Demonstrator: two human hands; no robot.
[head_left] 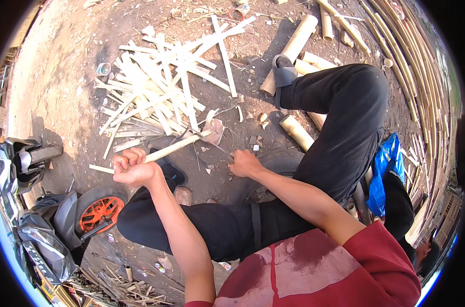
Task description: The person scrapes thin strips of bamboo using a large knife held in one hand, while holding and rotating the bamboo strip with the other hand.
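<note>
My left hand [135,168] is closed around a long pale bamboo strip [173,147], whose short end sticks out on the left. Its far end slants up to a reddish block [213,132] on the ground. Closed too, my right hand [245,163] grips a knife, its handle mostly hidden by the fingers. The thin dark knife blade [218,148] points up and left, close to the strip's far end; whether they touch I cannot tell. Just beyond lies a loose heap of split bamboo strips [161,84].
Cut bamboo tubes [296,133] lie near my sandalled foot [283,77]. Long bamboo poles [411,56] line the right side. A tyre [281,162] lies below my right hand. At left stands a motorcycle with an orange wheel [100,212]. A blue plastic sheet [385,176] is at right.
</note>
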